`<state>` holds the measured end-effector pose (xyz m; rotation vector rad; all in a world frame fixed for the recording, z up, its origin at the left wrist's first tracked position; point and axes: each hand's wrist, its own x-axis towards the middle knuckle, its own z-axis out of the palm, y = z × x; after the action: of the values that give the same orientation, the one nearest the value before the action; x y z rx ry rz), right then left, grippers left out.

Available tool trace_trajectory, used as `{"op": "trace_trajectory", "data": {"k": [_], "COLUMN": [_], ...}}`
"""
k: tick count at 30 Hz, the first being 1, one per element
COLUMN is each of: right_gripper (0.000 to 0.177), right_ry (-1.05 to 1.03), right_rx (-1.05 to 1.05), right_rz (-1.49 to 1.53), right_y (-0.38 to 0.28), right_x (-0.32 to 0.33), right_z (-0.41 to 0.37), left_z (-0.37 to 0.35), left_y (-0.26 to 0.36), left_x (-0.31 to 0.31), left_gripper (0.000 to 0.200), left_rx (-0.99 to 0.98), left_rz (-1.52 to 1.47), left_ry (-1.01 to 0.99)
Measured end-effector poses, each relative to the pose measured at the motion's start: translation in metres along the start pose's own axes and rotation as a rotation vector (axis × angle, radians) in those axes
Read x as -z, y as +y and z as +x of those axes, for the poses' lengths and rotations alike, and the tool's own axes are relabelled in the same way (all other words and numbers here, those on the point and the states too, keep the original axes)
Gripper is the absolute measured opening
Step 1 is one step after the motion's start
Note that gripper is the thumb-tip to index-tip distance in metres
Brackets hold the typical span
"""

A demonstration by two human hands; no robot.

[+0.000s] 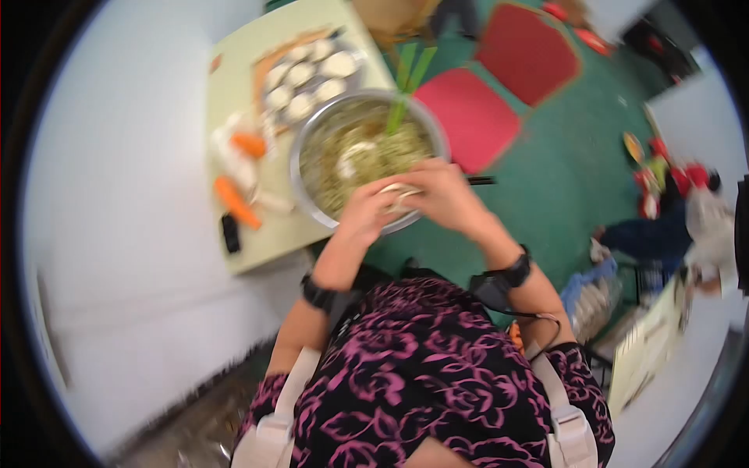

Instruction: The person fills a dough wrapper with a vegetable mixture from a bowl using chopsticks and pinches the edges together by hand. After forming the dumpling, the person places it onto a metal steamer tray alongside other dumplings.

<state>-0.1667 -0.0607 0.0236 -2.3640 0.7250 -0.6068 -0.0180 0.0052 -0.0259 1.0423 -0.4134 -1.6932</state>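
Left hand [367, 209] and right hand [445, 191] are gripping pale dough [399, 196] over a bowl [296, 168] | risk — dough tearing | cause — squeezing too hard

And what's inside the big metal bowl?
Greenish chopped food with a white patch; green strips reach in past the bowl's rim. The left hand and right hand hide part, and food covers the bottom.

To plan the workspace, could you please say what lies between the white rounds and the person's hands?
In the head view, a metal bowl of greenish mixture lies there; left hand and right hand overlap its near side.
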Motion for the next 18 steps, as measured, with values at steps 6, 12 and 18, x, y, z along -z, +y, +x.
{"op": "trace_trajectory", "data": {"k": [6,12,18], "right_gripper": [0.027,0.015,0.012], "right_ry": [0.156,0.241,0.426], "right_rx": [-0.062,-0.134,-0.094], "right_rz": [0.057,-0.091,-0.055], "right_y": [0.032,0.020,0.013], "right_x": [-0.041,-0.023,-0.029], "right_z": [0.003,0.008,0.023], "left_z": [0.012,0.031,0.033], "left_y": [-0.002,0.005,0.021], "left_x": [0.011,0.022,0.040], "left_gripper": [0.044,0.044,0.037], "left_rx": [0.009,0.059,0.167], "left_rz": [0.007,-0.103,-0.398], "left_ry": [-0.041,-0.137,-0.327]}}
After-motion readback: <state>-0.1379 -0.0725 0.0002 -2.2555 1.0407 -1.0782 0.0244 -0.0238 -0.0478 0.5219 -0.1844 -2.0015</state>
